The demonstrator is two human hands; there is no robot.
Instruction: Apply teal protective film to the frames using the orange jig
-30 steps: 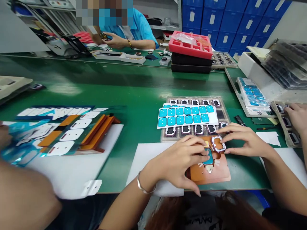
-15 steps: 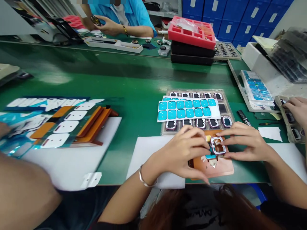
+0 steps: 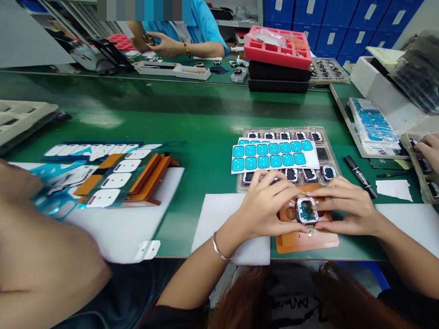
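A small square watch-like frame [image 3: 307,210] with a pale rim lies over the orange fixture plate [image 3: 291,243], between my two hands. My left hand [image 3: 269,205] grips its left side, thumb below and fingers above. From the right, my right hand [image 3: 353,205] holds the same frame with bent fingers. Just behind my hands, a clear tray [image 3: 331,151] carries several similar frames in its pockets. Sheets of blue square stickers [image 3: 274,155] rest across that tray. A white foam sheet [image 3: 219,224] is under my left wrist.
Left, orange blocks [image 3: 146,176] hold white labels beside a neighbour's arm [image 3: 51,246]. A black marker [image 3: 360,176] lies right of the tray. Another person's hand [image 3: 430,148] touches a tray at the far right. Opposite sits a person in blue [image 3: 206,32] behind a red tray [image 3: 277,48].
The frame has come down flatter over the plate, and my left fingers have closed on its left side. The view has shifted slightly, and the marker shows more fully.
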